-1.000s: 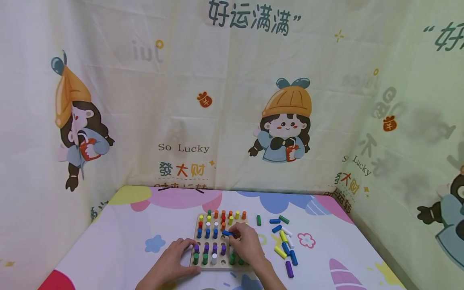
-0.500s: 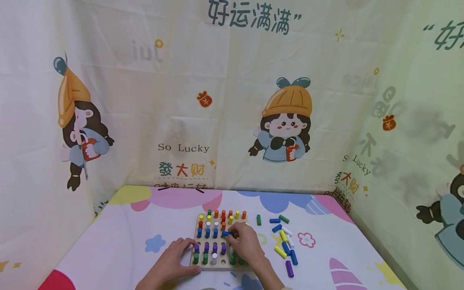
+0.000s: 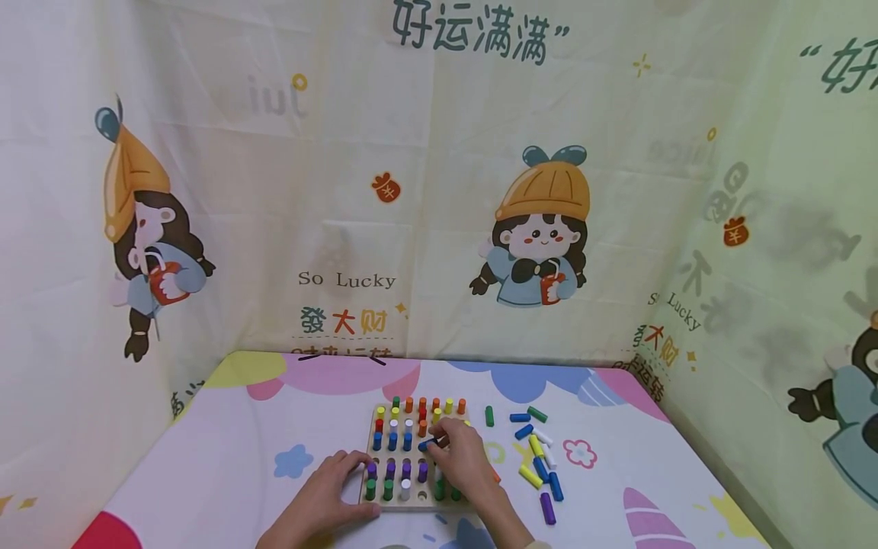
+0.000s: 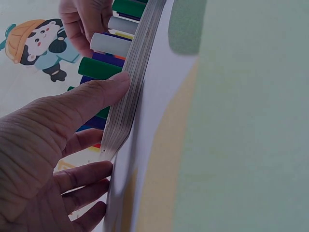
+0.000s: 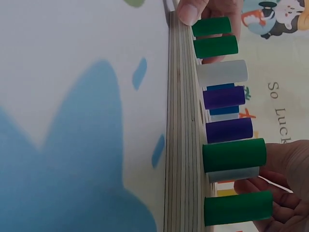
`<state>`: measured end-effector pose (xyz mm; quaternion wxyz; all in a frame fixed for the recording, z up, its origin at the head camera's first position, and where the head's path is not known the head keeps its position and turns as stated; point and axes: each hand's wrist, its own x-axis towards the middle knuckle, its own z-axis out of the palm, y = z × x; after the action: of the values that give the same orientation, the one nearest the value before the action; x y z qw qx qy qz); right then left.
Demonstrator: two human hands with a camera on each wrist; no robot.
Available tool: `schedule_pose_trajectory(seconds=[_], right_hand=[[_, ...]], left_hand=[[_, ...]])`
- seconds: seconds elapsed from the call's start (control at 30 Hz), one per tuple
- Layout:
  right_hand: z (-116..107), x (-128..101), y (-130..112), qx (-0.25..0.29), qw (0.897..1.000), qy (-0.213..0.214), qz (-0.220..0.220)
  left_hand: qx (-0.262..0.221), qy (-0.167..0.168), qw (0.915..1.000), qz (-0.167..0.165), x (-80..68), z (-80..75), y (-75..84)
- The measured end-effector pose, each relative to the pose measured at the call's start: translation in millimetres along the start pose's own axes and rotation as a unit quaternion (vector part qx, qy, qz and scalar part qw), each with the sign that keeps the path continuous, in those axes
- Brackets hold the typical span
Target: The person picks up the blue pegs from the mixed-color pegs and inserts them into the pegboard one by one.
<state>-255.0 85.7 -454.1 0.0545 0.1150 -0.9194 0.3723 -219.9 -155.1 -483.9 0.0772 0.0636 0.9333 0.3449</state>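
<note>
A wooden pegboard (image 3: 371, 441) lies on the table, stuck with upright coloured pegs in rows. My left hand (image 3: 353, 484) rests against its near left corner, thumb (image 4: 96, 96) laid on the board's layered edge (image 4: 133, 82), fingers fairly straight. My right hand (image 3: 442, 444) hovers over the middle of the board and pinches a blue peg (image 3: 428, 443) in its fingertips, just above the blue row. In the right wrist view green pegs (image 5: 234, 154), a white peg (image 5: 222, 72) and purple pegs (image 5: 224, 96) stand out of the board's edge (image 5: 181, 121), beside my right hand's fingers (image 5: 285, 183).
Several loose pegs (image 3: 538, 457) lie scattered right of the board, among them a green peg (image 3: 489, 416) and a purple peg (image 3: 546, 508). The table wears a patterned cloth (image 3: 226, 457). Printed curtain walls (image 3: 439, 191) close in the back and both sides.
My right hand has nudged the blue peg slightly left and tipped it toward the board. The left hand and board have stayed put.
</note>
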Motion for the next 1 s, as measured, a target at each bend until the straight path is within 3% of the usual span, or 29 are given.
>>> schedule_pose_trajectory(seconds=[0.33,1.0], right_hand=[[4.3,-1.3,-2.7,0.009,0.999,0.033,-0.019],[-5.3,-16.4,-7.0,0.024,0.998,0.037,-0.043]], left_hand=[[0.002,0.002,1.0000,0.001,-0.1,0.0,0.8],[0.000,0.003,1.0000,-0.003,-3.2,-0.6,3.7]])
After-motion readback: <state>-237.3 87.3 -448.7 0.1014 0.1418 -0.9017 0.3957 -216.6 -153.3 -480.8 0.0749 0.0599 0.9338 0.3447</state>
